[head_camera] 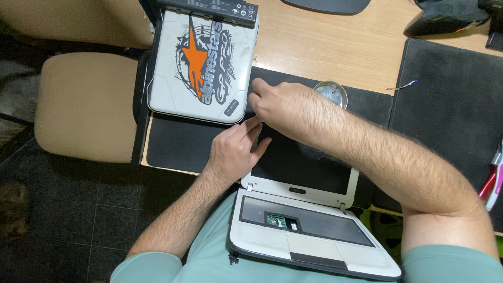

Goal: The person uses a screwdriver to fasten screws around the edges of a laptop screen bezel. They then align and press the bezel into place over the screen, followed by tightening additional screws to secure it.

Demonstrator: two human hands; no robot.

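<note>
Two small laptops share our view: a closed white laptop (201, 65) with an orange star sticker lies at the counter's left edge on a black mat (178, 141), a black battery pack (209, 8) touching its far end. Beyond that edge stands a beige chair (84, 105) on a dark tiled floor (57, 220).

Nearer us, an open white laptop (309, 236) rests on our lap, its keyboard bay bare, its dark screen leaning over the counter's near edge. Our left hand (233, 149) lies at the screen's upper left corner, fingers (251, 128) nearly straight and close together, touching the bezel. Our right hand (280, 102) crosses above it, fingers curled at the same corner; we cannot tell whether they grip anything.

Just behind the right wrist sits a small round metal dish (331, 92). Farther right, a second dark mat (450, 110) covers the wooden counter (325, 42), with a red-handled tool (492, 178) at its right edge.
</note>
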